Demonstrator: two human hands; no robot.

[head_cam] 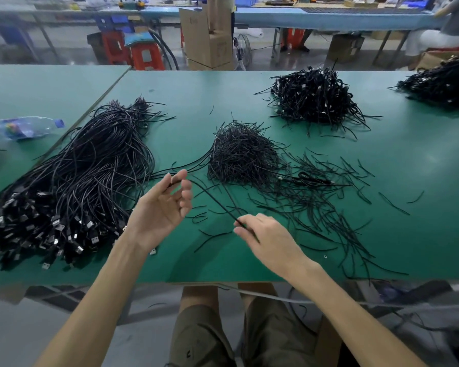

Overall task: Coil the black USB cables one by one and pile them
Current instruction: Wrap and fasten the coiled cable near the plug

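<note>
A black cable (212, 198) runs taut between my two hands above the green table (398, 234). My left hand (161, 209) is raised palm up and pinches one stretch of it between thumb and fingertips. My right hand (266, 241) pinches the other stretch low over the table. A big bundle of uncoiled black USB cables (72, 178) lies at the left, plugs toward me. A pile of coiled cables (314, 98) sits at the back right. One coiled cable (306, 178) lies alone in the middle.
A heap of short black ties (243, 154) sits mid-table, with loose ties (329, 207) scattered to its right. A second cable pile (443, 84) is at the far right. A plastic bottle (28, 127) lies at the left. The table's front edge is just below my wrists.
</note>
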